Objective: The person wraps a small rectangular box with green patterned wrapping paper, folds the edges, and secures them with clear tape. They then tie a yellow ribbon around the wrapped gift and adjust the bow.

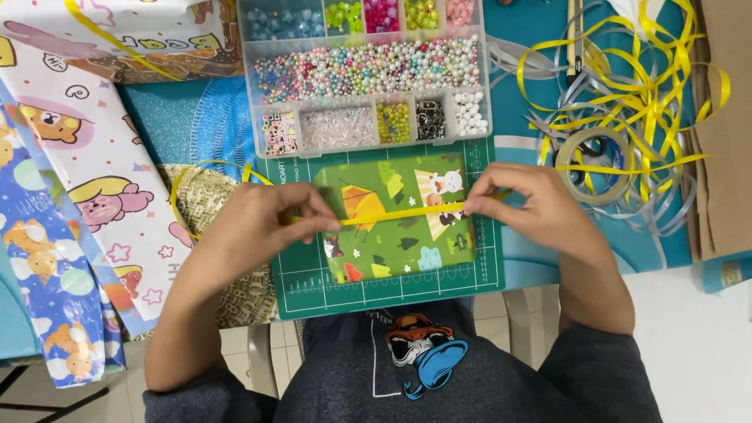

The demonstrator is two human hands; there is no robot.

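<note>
ribbon feel: the thin, glossy yellow plastic ribbon (pixel 399 213) looks featherlight, floppy and slick; I'd pinch near the ends, like here.
ribbon look: flat narrow strip, pulled straight.
where: mid-frame, across the small gift wrapped in green cartoon paper (pixel 395 227) on the dark green cutting mat (pixel 470 278).
left hand (pixel 254 227): fingertips pinching one ribbon end.
right hand (pixel 533 205): pinching the other end.

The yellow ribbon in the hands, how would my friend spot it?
Find the green cutting mat. A cartoon-wrapped green box lies on it, and the yellow ribbon is stretched straight across it between both hands, unlike the tangled ribbon pile beside it.
</note>
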